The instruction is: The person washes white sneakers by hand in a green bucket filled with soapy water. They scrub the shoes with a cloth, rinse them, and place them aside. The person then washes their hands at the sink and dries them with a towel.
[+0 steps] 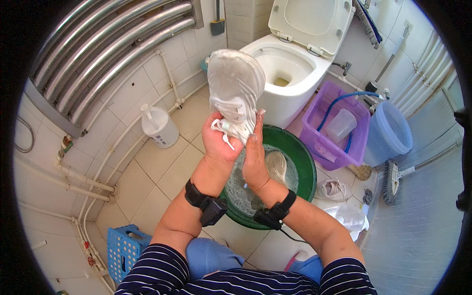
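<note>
A wet, pale lace-up sneaker (236,81) is held up over the left part of a green basin (308,173), toe pointing away from me and laces uppermost. My left hand (221,142) supports it from the left and below, near the loose white lace ends. My right hand (257,162) lies along the shoe's right side with fingers extended, touching it. Foamy water (236,184) fills the basin's bottom, where a second shoe (276,166) lies partly in the water, sole showing, partly hidden by my right hand.
An open toilet (291,70) stands beyond the basin. Right of it are a purple tub (332,129), a blue bucket (391,136), a small shoe (333,190) and a floor brush (391,182). On the left are a plastic jug (160,127), a blue stool (127,252) and a metal radiator (121,55).
</note>
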### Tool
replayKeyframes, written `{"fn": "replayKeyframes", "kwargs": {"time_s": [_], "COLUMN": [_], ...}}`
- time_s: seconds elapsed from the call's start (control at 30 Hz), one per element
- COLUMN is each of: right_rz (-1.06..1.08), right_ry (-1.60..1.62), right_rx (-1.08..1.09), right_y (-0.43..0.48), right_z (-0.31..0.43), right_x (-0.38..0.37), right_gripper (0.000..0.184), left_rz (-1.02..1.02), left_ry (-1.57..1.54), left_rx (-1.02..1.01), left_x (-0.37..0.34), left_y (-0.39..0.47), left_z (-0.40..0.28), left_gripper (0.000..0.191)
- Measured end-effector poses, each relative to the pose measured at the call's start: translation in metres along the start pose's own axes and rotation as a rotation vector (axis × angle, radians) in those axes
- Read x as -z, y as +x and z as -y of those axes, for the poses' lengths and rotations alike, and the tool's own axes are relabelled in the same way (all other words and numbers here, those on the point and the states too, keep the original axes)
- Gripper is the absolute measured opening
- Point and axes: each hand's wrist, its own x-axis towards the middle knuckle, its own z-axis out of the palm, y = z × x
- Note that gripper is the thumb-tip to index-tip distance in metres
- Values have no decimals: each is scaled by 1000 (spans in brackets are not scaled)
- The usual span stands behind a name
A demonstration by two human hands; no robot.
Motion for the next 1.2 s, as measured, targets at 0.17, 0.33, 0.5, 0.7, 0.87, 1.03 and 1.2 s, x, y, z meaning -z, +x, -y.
{"fn": "replayKeyframes", "kwargs": {"time_s": [0.17,0.33,0.5,0.7,0.87,1.03,1.2], "right_rz": [-290,-365,-331,-495,-463,-349,-126], "right_ry": [924,1222,1071,952,864,237,-147], "right_rx": [-754,-818,-751,-753,-597,-464,-264], "right_y": [21,53,65,83,75,49,44], "right_z": [-3,-6,-18,-34,-35,-35,-27], "right_x": [-7,20,53,82,82,60,62], "right_gripper": [62,69,64,59,53,56,53], "left_rz": [34,-122,-205,-393,-128,-349,-418], "left_ry": [37,67,-3,786,875,630,409], "left_rx": [-35,25,116,-96,-100,6,117], "left_x": [-8,-1,13,8,-1,13,31], "left_y": [-3,-14,-12,-18,-14,-3,-10], "left_z": [5,19,13,19,26,24,17], "left_gripper": [39,38,35,43,58,61,52]}}
